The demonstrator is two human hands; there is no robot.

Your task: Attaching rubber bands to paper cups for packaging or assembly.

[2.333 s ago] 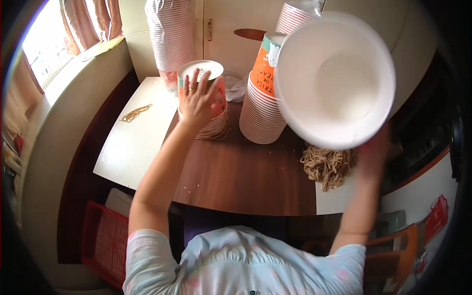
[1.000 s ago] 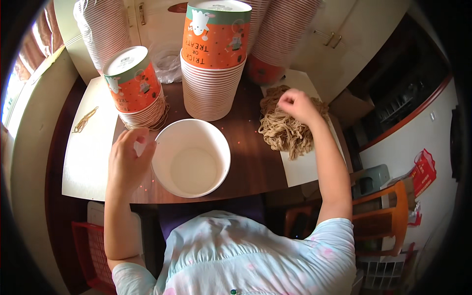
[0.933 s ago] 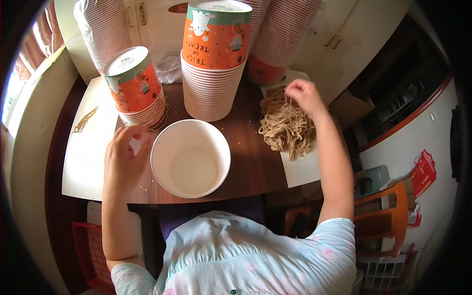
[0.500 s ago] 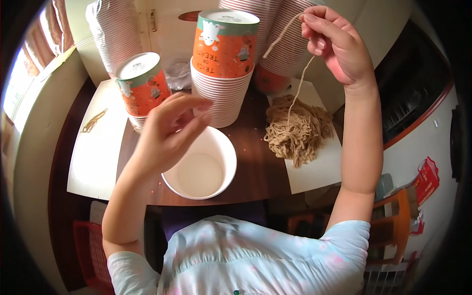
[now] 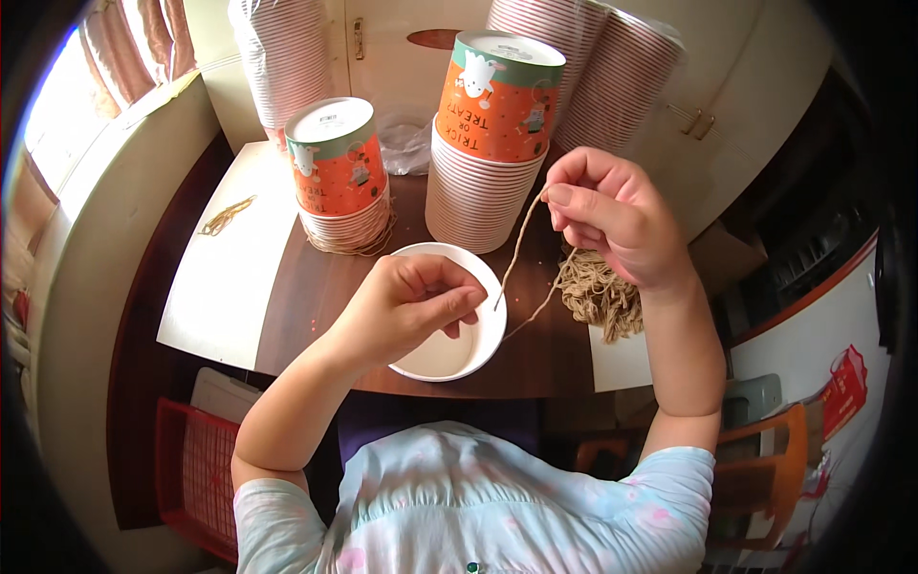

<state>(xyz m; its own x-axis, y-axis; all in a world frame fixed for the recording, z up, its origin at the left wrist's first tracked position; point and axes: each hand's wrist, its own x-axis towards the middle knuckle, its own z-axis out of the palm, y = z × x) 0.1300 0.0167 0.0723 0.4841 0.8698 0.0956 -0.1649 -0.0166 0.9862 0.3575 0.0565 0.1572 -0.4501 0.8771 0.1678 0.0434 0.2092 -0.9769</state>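
My right hand (image 5: 609, 218) is raised on the right, thumb and forefinger pinched on a strand of beige twine (image 5: 519, 243). The strand's loose end hangs over the rim of a white paper bucket (image 5: 490, 333). Another length slants down from beneath that hand to the bucket's right side. My left hand (image 5: 416, 301) is above the bucket's opening, its fingers curled and thumb pressed to the forefinger; whether anything is between them does not show. Behind my right wrist lies a tangled heap of the same twine (image 5: 598, 298), partly hidden.
A tall stack of upturned orange-and-green printed buckets (image 5: 488, 182) stands behind the open one. To its left is a shorter stack (image 5: 337, 172) with twine around its base. Plastic-wrapped stacks (image 5: 287, 67) rise further back. A few yellowish strands (image 5: 228, 216) lie on the white board (image 5: 215, 287).
My right hand has come down and inward with the twine, bringing its loose end over the bucket's rim. The left hand's fingers have closed together above the bucket. The whole view has shifted.
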